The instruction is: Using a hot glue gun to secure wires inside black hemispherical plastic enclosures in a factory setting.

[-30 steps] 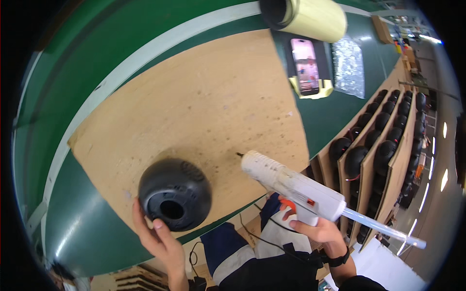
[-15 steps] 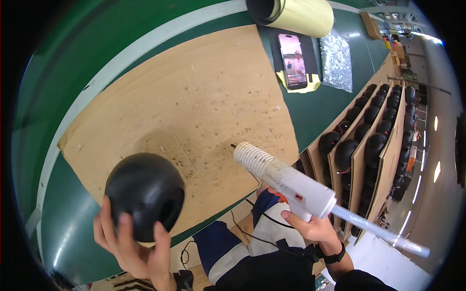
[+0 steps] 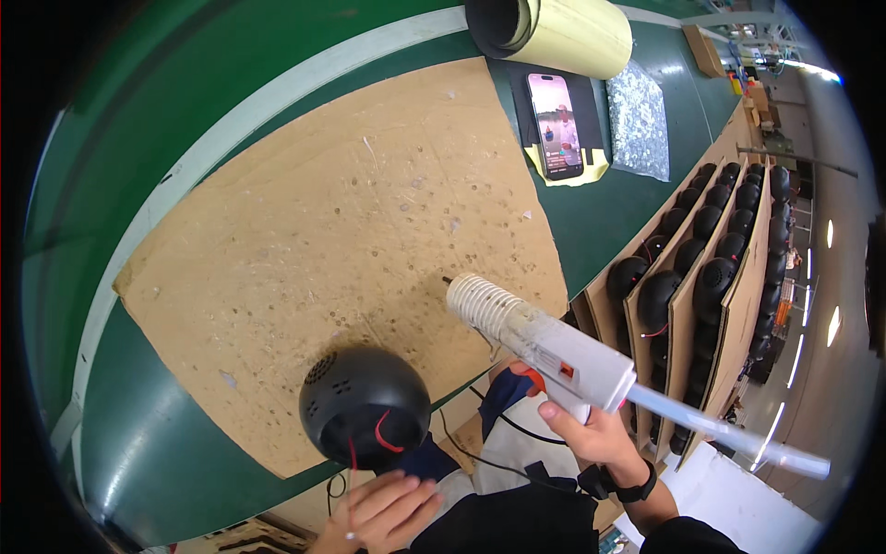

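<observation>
the black ball (image 3: 358, 395) is at seven o'clock, red wire (image 3: 378, 432) already out but seemingly loose; left hand (image 3: 388, 512) at its six o'clock, grip unclear. right hand (image 3: 595, 434) grips the glue gun (image 3: 568, 355) at four o'clock, its nozzle (image 3: 448, 280) apart from the ball.

I got a bright, mostly even feed. Strip lights (image 3: 833, 326) glowed white at right; the green tabletop (image 3: 157, 434) glared near left. Soft shadow lay on the cardboard sheet (image 3: 277, 212) just beyond the black ball (image 3: 355, 392). Fisheye bent straight edges; corners went black.
</observation>
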`<action>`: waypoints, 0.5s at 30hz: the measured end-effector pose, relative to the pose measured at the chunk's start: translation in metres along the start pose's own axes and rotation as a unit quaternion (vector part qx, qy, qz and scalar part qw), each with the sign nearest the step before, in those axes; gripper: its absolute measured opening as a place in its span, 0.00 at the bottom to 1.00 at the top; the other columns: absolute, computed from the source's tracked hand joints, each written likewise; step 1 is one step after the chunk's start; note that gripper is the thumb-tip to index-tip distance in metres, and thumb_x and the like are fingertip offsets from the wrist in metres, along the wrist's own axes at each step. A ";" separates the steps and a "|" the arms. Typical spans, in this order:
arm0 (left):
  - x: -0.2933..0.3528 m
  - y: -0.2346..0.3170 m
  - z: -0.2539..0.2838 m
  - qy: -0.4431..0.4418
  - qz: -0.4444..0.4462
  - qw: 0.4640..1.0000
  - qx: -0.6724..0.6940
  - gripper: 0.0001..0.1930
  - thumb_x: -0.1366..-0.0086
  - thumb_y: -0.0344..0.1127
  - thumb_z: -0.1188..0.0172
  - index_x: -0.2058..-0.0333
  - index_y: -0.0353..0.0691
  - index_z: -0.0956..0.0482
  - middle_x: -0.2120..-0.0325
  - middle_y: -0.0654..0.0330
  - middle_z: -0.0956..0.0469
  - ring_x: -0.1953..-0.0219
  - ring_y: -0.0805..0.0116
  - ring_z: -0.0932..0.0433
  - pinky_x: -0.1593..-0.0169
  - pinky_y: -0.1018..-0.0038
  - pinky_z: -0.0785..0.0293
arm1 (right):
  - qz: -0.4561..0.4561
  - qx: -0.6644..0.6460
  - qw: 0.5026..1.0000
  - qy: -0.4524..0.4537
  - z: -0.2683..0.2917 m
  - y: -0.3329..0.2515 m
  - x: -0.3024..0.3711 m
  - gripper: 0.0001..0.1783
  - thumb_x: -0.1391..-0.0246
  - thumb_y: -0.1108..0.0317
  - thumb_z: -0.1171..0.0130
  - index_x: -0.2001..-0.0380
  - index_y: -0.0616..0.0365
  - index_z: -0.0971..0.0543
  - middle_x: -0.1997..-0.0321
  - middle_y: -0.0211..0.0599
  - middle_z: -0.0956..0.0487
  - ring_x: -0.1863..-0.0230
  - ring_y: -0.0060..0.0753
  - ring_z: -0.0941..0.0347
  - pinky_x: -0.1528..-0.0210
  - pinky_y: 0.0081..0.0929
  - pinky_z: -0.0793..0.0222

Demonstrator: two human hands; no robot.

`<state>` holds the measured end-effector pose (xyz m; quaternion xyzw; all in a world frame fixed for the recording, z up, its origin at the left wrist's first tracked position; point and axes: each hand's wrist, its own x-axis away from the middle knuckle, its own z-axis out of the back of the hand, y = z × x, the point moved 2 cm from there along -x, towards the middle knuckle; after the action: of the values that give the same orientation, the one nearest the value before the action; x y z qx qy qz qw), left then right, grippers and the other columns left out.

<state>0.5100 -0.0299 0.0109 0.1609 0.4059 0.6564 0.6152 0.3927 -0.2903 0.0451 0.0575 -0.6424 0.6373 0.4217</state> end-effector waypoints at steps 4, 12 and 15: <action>0.036 0.017 0.031 0.040 0.080 0.993 0.082 0.28 0.56 0.30 0.25 0.54 0.39 0.24 0.55 0.52 0.25 0.53 0.53 0.26 0.54 0.61 0.29 | 0.032 0.131 0.991 0.000 0.017 0.004 0.002 0.26 0.48 0.68 0.34 0.47 0.64 0.28 0.61 0.40 0.20 0.62 0.32 0.24 0.56 0.31 0.29; 0.012 -0.055 0.047 0.205 0.514 0.802 0.227 0.31 0.42 0.31 0.35 0.40 0.31 0.32 0.52 0.46 0.22 0.69 0.67 0.22 0.68 0.76 0.23 | 0.014 0.234 0.972 0.018 -0.003 -0.034 0.005 0.14 0.46 0.73 0.35 0.55 0.62 0.21 0.65 0.31 0.19 0.63 0.25 0.24 0.58 0.24 0.29; -0.010 -0.066 0.043 0.103 0.486 0.843 0.205 0.36 0.45 0.31 0.34 0.37 0.31 0.35 0.50 0.47 0.23 0.66 0.64 0.20 0.68 0.74 0.22 | -0.035 0.155 0.987 0.020 -0.006 -0.039 0.003 0.16 0.44 0.73 0.35 0.52 0.62 0.21 0.62 0.33 0.18 0.58 0.26 0.23 0.53 0.25 0.28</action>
<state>0.5871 -0.0304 -0.0075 0.3916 0.4621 0.7859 0.1246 0.4173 -0.2906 0.0762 0.1320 -0.5245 0.7150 0.4430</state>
